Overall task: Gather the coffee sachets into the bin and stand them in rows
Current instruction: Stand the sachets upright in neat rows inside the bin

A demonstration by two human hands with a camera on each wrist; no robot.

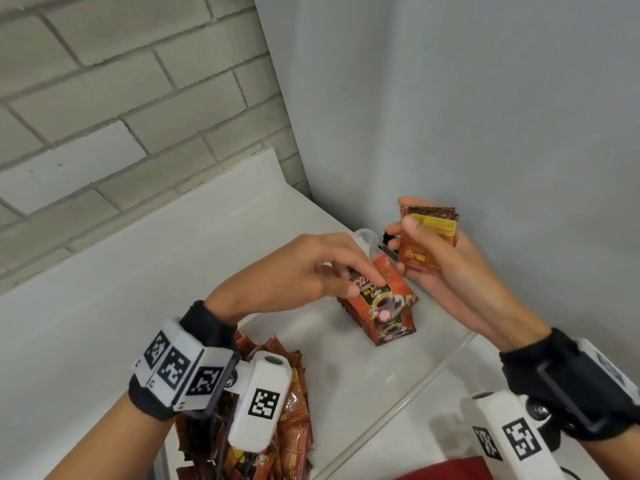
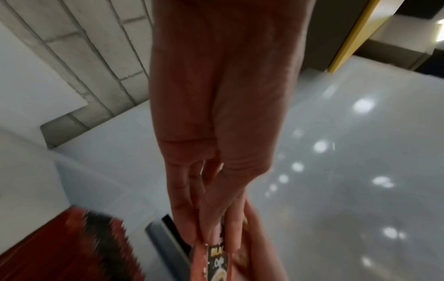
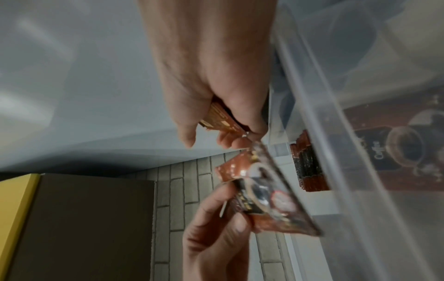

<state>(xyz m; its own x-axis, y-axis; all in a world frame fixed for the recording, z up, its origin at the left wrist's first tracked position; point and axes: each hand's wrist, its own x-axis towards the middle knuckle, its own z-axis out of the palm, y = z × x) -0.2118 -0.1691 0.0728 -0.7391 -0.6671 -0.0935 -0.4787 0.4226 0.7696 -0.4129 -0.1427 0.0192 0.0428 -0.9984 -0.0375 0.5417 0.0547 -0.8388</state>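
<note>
Broadly, a clear plastic bin [image 1: 446,367] sits on a white counter [image 1: 104,306] in a corner, against a grey wall. At the bin's near end lies a loose heap of red coffee sachets [image 1: 294,410], partly hidden under the left wrist camera. At the far end a short row of standing sachets [image 1: 384,306] leans over, tilted, not upright. The left hand [image 1: 311,268] reaches across it, fingertips pinching the front sachet near its top. Just beside it, above the bin's far corner, the right hand [image 1: 433,258] grips a small stack of sachets [image 1: 427,237], thumb pressed across the face and fingers curled behind.

The row looks unsteady; if the left hand lets go before more packs brace it, it would likely topple flat. The slick held stack could fan out or slip if the thumb loosens during handover.
</note>
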